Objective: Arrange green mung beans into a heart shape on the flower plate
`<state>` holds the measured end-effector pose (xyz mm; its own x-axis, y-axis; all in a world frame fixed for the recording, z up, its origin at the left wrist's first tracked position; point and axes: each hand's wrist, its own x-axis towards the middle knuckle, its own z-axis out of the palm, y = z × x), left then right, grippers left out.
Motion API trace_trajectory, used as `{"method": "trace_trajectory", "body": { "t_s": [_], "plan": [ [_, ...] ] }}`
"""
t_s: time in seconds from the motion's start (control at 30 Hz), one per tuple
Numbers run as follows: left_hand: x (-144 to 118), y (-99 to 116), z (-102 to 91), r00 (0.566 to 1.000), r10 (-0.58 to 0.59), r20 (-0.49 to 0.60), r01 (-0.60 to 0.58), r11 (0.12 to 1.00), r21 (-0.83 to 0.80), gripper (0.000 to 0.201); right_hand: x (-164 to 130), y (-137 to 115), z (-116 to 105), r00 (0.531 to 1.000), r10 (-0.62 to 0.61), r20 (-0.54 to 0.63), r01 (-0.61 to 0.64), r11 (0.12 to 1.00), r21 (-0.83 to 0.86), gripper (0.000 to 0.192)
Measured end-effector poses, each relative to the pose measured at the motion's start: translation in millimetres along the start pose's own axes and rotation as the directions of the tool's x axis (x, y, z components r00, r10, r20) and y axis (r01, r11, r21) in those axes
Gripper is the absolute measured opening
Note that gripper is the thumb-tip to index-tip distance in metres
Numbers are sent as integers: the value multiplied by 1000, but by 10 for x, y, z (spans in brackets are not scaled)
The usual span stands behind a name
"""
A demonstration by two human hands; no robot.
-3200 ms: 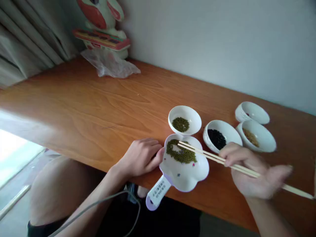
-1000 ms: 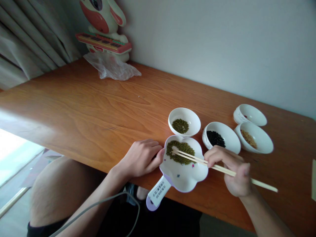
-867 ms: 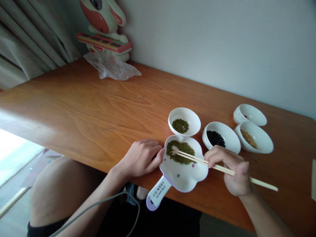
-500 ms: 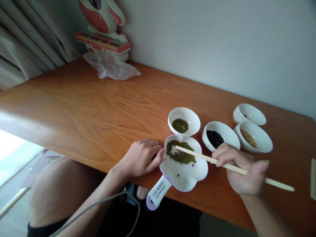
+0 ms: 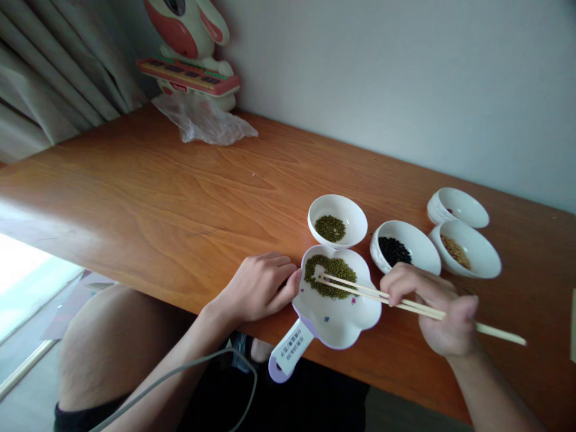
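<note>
My right hand [image 5: 432,306] is closed round a pair of pale wooden chopsticks [image 5: 375,294], their tips slightly apart. The tips are over the green beans [image 5: 341,270] in a white flower-shaped dish [image 5: 348,324] with a lilac rim and a labelled handle, by a bare gap among the beans. With curled fingers and thumb, my left hand [image 5: 265,288] grips the dish's left rim. Just behind the dish stands a white bowl [image 5: 357,225] holding more green beans. Whether a bean is between the tips I cannot tell.
Right of the dish are a bowl [image 5: 423,245] of black beans, a bowl [image 5: 485,255] of tan beans, and a bowl [image 5: 472,210] with a small reddish bit inside. Farther back lie a clear plastic bag [image 5: 211,126] and a toy keyboard [image 5: 189,75]. A cable [image 5: 180,371] crosses my left forearm.
The chopstick tips have parted and dropped slightly lower in the dish. My right hand has shifted a little left; the left hand keeps its place at the rim.
</note>
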<state>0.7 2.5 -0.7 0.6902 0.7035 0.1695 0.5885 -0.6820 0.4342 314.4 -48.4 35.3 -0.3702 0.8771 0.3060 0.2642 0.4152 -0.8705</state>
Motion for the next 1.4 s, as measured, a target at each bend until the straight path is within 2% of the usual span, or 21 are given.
{"method": "trace_trajectory", "body": {
  "t_s": [1.1,1.4],
  "plan": [
    [-6,-11,11,998,-31,54,32,999,-11,40,-2,17,33,999,-14,-50,15,1000,26,73],
    [-5,-14,20,998,-34,57,35,999,-19,39,-17,6,-40,995,-31,-94,33,999,24,80]
  ]
}}
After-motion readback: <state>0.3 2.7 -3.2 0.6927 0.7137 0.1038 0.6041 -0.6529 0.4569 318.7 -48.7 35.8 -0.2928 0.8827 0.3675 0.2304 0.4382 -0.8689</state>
